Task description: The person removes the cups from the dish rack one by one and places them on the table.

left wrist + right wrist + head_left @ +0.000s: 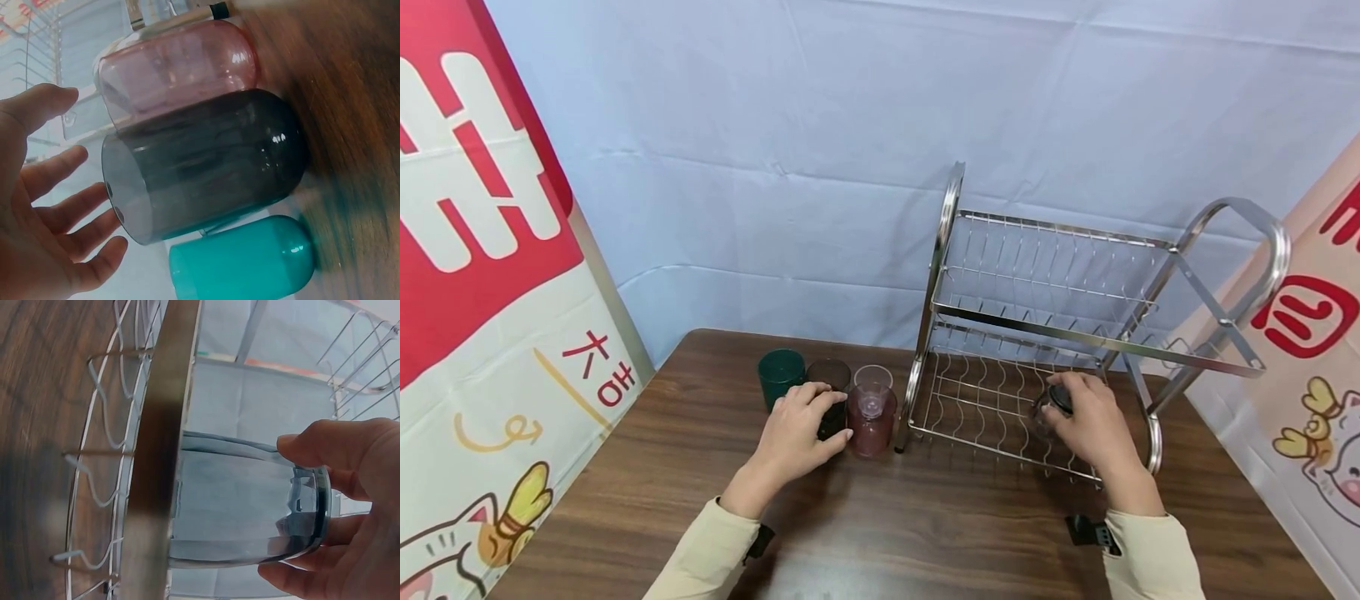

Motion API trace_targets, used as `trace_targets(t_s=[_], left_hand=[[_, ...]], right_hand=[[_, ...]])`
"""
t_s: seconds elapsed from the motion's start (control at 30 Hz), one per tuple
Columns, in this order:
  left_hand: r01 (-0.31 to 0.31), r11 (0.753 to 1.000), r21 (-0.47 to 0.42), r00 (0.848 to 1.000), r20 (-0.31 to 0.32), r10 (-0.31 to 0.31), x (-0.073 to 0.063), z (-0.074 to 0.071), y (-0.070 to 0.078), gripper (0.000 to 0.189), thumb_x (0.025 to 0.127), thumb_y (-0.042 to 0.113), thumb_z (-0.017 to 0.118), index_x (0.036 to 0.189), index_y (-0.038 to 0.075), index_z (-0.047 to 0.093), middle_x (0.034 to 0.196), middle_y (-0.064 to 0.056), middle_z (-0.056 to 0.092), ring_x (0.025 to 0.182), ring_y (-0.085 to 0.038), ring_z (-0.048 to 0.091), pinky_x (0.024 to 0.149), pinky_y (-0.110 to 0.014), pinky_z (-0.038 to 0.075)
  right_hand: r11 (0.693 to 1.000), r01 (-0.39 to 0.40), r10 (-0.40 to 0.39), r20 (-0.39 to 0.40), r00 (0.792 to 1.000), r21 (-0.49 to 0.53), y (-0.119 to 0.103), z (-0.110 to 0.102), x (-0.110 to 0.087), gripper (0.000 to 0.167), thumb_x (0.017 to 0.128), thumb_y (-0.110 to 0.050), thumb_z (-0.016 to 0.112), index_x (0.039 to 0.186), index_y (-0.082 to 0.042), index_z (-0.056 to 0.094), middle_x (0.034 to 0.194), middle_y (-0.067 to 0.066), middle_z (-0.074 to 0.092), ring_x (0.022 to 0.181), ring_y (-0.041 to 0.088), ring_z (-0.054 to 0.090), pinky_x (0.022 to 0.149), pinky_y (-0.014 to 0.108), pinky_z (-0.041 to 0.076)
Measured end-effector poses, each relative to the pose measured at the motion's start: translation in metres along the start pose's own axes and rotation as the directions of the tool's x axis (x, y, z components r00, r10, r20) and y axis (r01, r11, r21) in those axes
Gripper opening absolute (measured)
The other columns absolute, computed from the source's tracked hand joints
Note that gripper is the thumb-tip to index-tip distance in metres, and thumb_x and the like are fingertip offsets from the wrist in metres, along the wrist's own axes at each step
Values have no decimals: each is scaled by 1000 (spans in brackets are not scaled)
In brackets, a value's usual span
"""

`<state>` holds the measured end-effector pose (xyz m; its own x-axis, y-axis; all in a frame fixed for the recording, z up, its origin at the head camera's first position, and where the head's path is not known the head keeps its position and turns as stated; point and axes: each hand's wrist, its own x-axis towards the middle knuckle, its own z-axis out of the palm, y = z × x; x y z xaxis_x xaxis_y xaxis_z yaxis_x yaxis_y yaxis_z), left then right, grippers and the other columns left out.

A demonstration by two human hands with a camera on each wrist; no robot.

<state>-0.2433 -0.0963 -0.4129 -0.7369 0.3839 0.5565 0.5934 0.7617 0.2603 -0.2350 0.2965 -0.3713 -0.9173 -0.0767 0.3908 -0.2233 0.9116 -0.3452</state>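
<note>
My right hand (1092, 418) grips a clear glass (237, 506) by its thick dark base, thumb on one side and fingers on the other. The glass is upside down at the lower tier of a metal dish rack (985, 400). My left hand (801, 429) hovers with spread fingers at the rim of a dark grey cup (212, 165), holding nothing; in the left wrist view some fingertips show near that rim. Beside the grey cup stand a pink cup (871, 425) and a green cup (781, 375).
Behind the front cups stand a brownish transparent cup (831, 371) and a clear one (874, 377). The rack's upper tier (1045, 275) overhangs the lower one. A pale cloth (737, 167) hangs behind the wooden table (880, 533).
</note>
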Motion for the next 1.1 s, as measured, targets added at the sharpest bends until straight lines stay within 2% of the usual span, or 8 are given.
trace_targets(t_s=[0.13, 0.33, 0.67, 0.9, 1.1], left_hand=[[-25, 999, 25, 1000, -16, 25, 2, 0, 5, 42, 75, 33, 75, 110, 12, 66, 112, -10, 56, 99, -28, 52, 71, -42, 42], [-31, 999, 33, 999, -7, 31, 2, 2, 10, 42, 74, 35, 75, 109, 13, 67, 112, -10, 56, 99, -27, 52, 70, -40, 41], [-72, 997, 36, 997, 3, 72, 0, 5, 20, 42, 74, 35, 74, 107, 12, 67, 112, -10, 55, 102, -28, 50, 72, -41, 41], [-98, 995, -14, 995, 9, 98, 0, 11, 30, 41, 74, 36, 74, 108, 13, 67, 111, -9, 55, 101, -26, 50, 74, -42, 42], [-124, 992, -27, 992, 11, 124, 3, 17, 38, 41, 75, 37, 73, 109, 16, 66, 112, -8, 55, 101, -25, 50, 75, -41, 42]], right_hand=[[1000, 25, -25, -12, 1000, 6, -6, -1, -2, 37, 79, -6, 70, 113, 0, 55, 115, 33, 46, 106, 54, 39, 81, 64, 33], [999, 44, -43, -18, 999, 18, -18, -1, -6, 38, 79, -7, 70, 114, -1, 56, 116, 31, 46, 109, 52, 39, 81, 63, 34], [991, 134, -133, -68, 989, 21, -32, 4, -10, 36, 77, -8, 73, 109, -4, 58, 110, 24, 52, 105, 47, 44, 79, 60, 37], [984, 174, -171, -66, 983, 43, -39, 8, -14, 40, 77, -10, 73, 113, -3, 58, 111, 23, 53, 103, 44, 47, 78, 58, 39], [979, 198, -194, -71, 978, 56, -45, 8, -19, 41, 77, -11, 74, 116, -7, 59, 109, 20, 54, 98, 40, 51, 72, 55, 41]])
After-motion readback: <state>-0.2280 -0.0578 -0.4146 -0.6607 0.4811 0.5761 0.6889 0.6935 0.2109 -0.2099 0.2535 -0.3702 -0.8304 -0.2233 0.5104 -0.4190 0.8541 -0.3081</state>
